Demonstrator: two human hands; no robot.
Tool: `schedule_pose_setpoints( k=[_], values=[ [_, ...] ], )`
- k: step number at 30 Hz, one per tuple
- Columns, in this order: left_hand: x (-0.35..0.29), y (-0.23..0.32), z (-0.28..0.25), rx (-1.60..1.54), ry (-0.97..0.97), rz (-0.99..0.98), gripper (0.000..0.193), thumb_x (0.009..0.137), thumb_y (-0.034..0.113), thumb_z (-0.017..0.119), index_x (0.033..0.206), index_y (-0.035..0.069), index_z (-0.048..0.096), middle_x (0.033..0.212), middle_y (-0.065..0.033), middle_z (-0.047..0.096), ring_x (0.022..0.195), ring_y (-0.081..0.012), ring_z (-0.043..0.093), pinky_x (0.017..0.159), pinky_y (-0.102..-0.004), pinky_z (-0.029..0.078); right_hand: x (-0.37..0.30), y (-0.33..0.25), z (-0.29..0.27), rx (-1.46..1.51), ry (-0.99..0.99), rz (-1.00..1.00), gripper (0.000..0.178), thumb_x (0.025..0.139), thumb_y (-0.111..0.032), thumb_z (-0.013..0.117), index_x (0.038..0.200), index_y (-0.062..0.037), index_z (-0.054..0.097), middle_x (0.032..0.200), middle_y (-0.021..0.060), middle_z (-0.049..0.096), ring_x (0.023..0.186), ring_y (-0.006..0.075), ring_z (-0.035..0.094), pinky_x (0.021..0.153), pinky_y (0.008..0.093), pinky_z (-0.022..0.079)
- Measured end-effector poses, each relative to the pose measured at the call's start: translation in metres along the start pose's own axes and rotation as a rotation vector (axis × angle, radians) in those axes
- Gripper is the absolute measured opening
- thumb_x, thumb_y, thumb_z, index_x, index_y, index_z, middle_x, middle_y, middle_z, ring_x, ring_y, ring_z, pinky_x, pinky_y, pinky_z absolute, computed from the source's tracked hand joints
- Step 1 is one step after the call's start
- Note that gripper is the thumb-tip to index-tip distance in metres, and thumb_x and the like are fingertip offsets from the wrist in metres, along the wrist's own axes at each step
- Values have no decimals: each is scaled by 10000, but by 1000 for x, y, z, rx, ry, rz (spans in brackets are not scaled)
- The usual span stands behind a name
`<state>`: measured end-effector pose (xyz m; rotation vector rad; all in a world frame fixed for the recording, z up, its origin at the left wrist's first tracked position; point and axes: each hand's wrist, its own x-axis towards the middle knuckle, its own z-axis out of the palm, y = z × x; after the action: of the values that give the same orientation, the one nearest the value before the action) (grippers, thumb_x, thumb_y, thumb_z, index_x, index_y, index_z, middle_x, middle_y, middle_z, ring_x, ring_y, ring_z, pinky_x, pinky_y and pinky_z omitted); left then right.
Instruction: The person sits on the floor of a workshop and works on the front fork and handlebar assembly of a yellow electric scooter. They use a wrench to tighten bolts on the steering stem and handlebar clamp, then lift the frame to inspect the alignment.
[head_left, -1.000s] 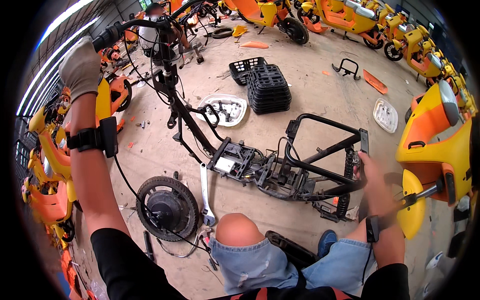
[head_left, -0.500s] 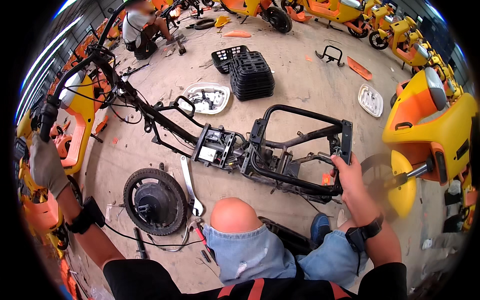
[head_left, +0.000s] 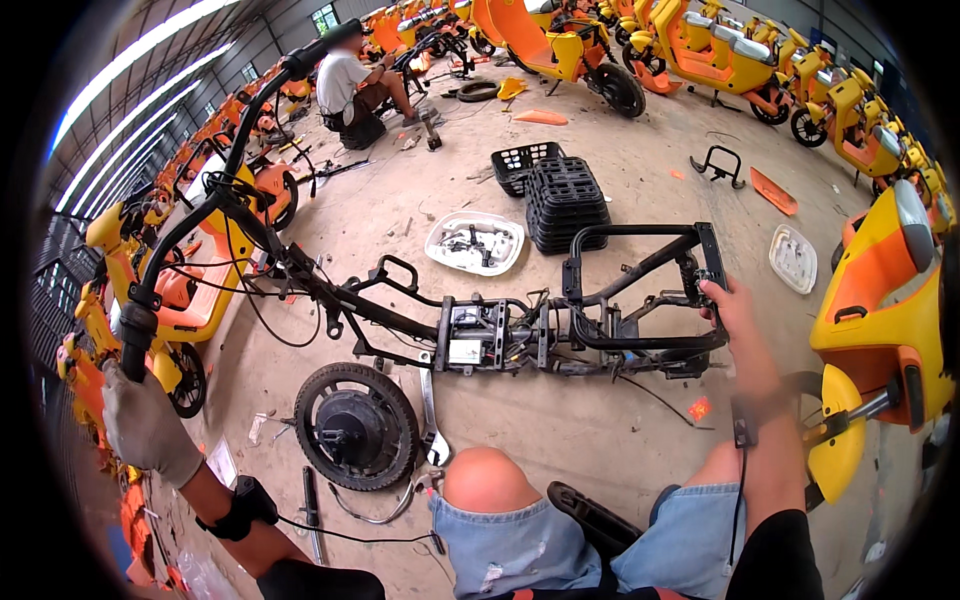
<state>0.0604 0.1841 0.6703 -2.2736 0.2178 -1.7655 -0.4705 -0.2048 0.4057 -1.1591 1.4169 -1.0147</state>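
A stripped black scooter frame (head_left: 385, 322) stretches across the floor before me, handlebar at the left, seat frame (head_left: 640, 340) at the right. My left hand (head_left: 150, 428), in a grey glove, is closed around the black handlebar grip (head_left: 137, 338). Bare, my right hand (head_left: 735, 312) holds the rear upright of the seat frame, thumb on its near side; some fingers are hidden behind the metal. Wiring and a white-labelled box (head_left: 470, 350) show in the frame's middle. On the near side lie a wheel with a black hub (head_left: 355, 428) and a large adjustable wrench (head_left: 431, 425).
Beyond the frame are stacked black baskets (head_left: 566, 200) and a white tray of small parts (head_left: 478, 243). Another white tray (head_left: 793, 258) lies at right, near a yellow-orange scooter body (head_left: 880, 310). A person (head_left: 350, 85) squats at far left. Rows of scooters stand behind.
My view has tilted up and shifted left. Both hands keep their hold. The frame has swung slightly, its rear end farther from me and its handlebar nearer.
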Motion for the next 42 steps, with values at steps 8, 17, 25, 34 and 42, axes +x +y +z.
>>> schedule_pose_setpoints(
  k=[8,17,25,34,42],
  values=[
    [72,90,-42,-107,29,117,220,841,282,629,994,130,666,834,-68,703,735,-278,703,601,-410,541,10,37,-12,57,27,107,239,860,-226,703,1017,-50,666,739,23,617,542,128,613,421,234,405],
    [154,214,31,-249,52,238,306,868,305,547,1114,169,668,981,-114,722,915,-317,702,733,-443,548,-40,27,-6,40,117,246,212,874,-230,677,949,-41,621,719,30,605,541,134,616,439,245,430],
    [168,207,85,-325,124,272,351,871,290,545,1195,192,642,1067,-100,708,969,-322,685,764,-451,550,-102,37,13,82,162,315,205,861,-174,679,991,-49,580,745,12,580,568,113,595,467,252,420],
    [114,146,97,-284,-18,164,256,866,277,540,1058,151,652,936,-119,711,847,-329,703,697,-442,556,-120,9,26,110,143,184,244,840,-127,692,1038,-34,584,773,13,590,564,98,578,475,234,426],
    [36,10,106,-156,-175,-48,398,875,474,578,1121,165,631,959,-131,715,839,-339,700,687,-459,555,-49,18,16,15,51,3,329,827,-100,703,1126,-3,606,842,18,597,599,97,568,521,230,506]
  ],
)
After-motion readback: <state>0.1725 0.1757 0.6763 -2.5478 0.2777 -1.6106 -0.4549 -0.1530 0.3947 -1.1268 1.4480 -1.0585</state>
